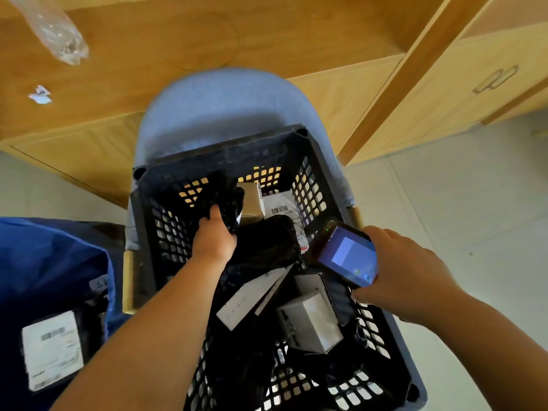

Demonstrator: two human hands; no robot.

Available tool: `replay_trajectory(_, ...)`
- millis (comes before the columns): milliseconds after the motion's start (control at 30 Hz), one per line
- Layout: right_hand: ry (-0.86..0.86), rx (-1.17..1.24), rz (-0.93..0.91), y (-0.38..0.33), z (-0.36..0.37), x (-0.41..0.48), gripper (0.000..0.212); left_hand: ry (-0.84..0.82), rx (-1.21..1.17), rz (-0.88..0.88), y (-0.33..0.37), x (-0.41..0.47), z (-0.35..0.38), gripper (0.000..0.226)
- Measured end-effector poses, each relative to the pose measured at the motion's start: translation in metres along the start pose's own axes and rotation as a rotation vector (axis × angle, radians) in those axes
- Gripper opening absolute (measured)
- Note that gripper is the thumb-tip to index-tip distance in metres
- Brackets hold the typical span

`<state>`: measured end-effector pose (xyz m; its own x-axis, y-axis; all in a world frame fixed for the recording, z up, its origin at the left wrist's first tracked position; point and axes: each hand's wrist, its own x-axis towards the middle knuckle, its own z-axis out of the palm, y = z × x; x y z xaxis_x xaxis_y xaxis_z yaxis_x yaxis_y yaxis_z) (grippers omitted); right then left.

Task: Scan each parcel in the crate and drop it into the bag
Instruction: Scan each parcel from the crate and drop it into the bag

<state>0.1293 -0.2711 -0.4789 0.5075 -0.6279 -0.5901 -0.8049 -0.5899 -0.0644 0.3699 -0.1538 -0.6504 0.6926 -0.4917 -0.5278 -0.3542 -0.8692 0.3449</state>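
Crate (225,151) at frame centre: our left hand (213,235) clutches a black poly parcel (229,192) near its upper edge, right hand (409,277) grips the scanner (347,253); label hidden, so we risk a missed scan before the bag (44,256) lower left.

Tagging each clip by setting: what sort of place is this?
Probably an ordinary room, office or home, used for parcel sorting rather than a warehouse: wooden cabinets and a tiled floor, a black plastic crate set on a blue upholstered chair, and a handheld scanner in the right hand.
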Motion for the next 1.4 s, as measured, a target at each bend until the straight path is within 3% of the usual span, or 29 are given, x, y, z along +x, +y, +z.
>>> replay_trajectory(200,-0.031,-0.003,-0.009,0.007,0.009,-0.015,0.080,0.195,-0.063,0.076,-0.015,-0.030,-0.024,0.034)
replay_trajectory(433,0.012,0.091,-0.034,0.012,0.009,-0.036,0.071,0.364,-0.260,0.163,-0.011,-0.088,-0.081,0.022)
replay_trajectory(567,0.057,0.129,-0.060,0.016,0.005,-0.044,0.073,0.239,-0.407,0.221,-0.007,-0.117,-0.105,0.014)
replay_trajectory(700,0.084,0.150,-0.047,0.024,0.003,-0.047,0.077,-0.013,-0.683,0.176,-0.001,-0.120,-0.115,0.025)
replay_trajectory(833,0.089,0.179,-0.016,0.034,0.009,-0.049,0.076,-0.118,-0.617,0.036,0.005,-0.101,-0.079,0.006)
replay_trajectory(933,0.067,0.171,0.013,0.041,0.018,-0.051,0.077,-0.068,-0.537,-0.072,0.002,-0.093,-0.035,0.028)
replay_trajectory(1033,0.047,0.168,0.035,0.046,0.027,-0.053,0.075,0.038,-0.683,-0.222,-0.003,-0.090,-0.007,0.048)
replay_trajectory(1200,0.021,0.190,0.040,0.049,0.036,-0.051,0.074,0.045,-0.868,-0.416,0.004,-0.085,0.014,0.073)
replay_trajectory(1300,0.021,0.189,0.040,0.048,0.037,-0.049,0.076,0.004,-0.908,-0.420,0.008,-0.078,0.014,0.091)
replay_trajectory(1400,0.011,0.191,0.034,0.047,0.036,-0.046,0.078,-0.099,-0.846,-0.352,0.010,-0.073,0.016,0.062)
